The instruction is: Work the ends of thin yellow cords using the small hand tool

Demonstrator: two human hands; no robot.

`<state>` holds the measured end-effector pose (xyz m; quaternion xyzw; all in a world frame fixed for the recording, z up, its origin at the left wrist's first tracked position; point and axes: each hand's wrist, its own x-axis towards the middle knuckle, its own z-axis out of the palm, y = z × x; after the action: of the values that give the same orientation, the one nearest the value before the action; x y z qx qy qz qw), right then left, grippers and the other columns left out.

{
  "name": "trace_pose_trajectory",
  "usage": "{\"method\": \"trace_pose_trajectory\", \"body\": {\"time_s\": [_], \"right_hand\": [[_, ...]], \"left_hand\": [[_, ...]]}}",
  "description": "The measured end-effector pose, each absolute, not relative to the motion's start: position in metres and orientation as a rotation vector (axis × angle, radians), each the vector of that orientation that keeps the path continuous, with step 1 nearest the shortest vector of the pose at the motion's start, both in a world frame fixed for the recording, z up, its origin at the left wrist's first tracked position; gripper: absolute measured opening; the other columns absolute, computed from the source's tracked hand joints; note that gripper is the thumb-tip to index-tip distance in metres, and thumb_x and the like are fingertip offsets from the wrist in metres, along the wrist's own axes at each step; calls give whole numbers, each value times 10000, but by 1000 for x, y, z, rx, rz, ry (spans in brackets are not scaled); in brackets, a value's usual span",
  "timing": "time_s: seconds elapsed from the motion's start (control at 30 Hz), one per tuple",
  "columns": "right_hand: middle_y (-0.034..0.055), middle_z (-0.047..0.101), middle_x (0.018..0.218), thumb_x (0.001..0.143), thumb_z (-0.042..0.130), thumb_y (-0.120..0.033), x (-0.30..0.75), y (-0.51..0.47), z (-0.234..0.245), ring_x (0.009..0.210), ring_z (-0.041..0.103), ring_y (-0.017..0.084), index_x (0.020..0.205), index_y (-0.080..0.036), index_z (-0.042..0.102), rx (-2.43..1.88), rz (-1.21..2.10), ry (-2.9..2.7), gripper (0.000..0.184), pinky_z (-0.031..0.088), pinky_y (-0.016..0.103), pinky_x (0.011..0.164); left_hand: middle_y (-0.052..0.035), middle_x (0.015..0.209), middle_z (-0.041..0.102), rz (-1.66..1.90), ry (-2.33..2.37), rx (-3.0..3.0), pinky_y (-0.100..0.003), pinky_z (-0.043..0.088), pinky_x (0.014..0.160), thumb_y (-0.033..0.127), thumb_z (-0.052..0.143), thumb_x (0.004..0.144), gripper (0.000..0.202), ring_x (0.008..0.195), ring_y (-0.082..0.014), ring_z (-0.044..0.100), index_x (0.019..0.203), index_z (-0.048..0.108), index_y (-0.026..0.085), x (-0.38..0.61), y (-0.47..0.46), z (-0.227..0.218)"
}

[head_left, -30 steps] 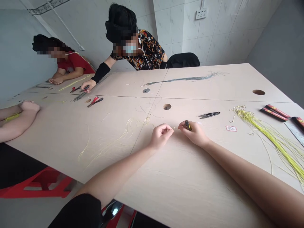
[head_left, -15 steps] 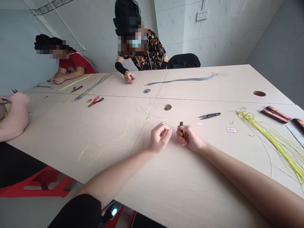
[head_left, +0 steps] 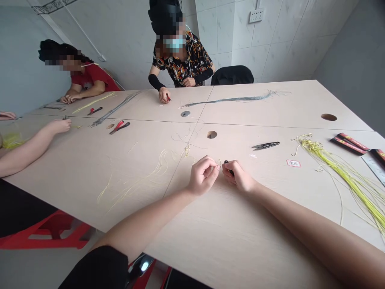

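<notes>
My left hand (head_left: 204, 176) is closed in a pinch above the table. A thin pale yellow cord (head_left: 219, 162) shows as a small curved end at its fingertips. Close beside it, my right hand (head_left: 239, 176) is wrapped round a small black lighter (head_left: 231, 171), now tilted toward the cord; most of its body is hidden by the fingers. Loose pale yellow cords (head_left: 156, 170) lie on the table left of my hands. Small black thread snips (head_left: 266, 145) rest beyond my right hand, near a red-edged label (head_left: 293, 163).
A bundle of yellow-green cords (head_left: 345, 178) lies at the right, near black-and-red boxes (head_left: 350, 143) and a metal ruler (head_left: 373, 168). Grey-blue cords (head_left: 231, 100) stretch across the far side. Red-handled pliers (head_left: 119, 127) lie left. A round hole (head_left: 212, 135) pierces the table. Co-workers sit opposite and left.
My right hand has tipped the lighter from upright to slanted, toward my left fingertips. At the left, a co-worker's arm has reached out over the table.
</notes>
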<state>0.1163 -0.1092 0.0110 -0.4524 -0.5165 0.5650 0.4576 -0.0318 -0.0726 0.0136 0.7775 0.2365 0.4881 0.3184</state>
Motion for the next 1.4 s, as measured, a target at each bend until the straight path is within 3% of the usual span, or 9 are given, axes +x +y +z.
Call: {"method": "trace_pose_trajectory", "body": {"time_s": [1.0,1.23,1.4], "right_hand": [[-39,181,477,756,359,-344,117,-107,12,466,159,86,551,-208,218,-1125,1499,-1253,284,130,266,445],[-56,215,450,815,395,-489,119,-107,7,424,187,77,560,-203,324,-1037,1511,-1149,390,163,247,420],[-57,337,507,763,598,-452,122,-106,-2,444,277,67,708,-171,527,-1048,1326,-1096,295,231,226,431]], "left_hand": [[4,657,481,1225,660,2038,-224,294,484,265,528,874,229,547,-81,389,670,492,167,-31,-73,15],[11,641,477,1226,673,2042,-219,290,478,259,535,864,230,530,-76,378,657,484,171,-31,-73,15],[18,639,479,1205,683,2045,-215,272,458,257,532,855,221,506,-68,351,657,484,172,-32,-72,14]]}}
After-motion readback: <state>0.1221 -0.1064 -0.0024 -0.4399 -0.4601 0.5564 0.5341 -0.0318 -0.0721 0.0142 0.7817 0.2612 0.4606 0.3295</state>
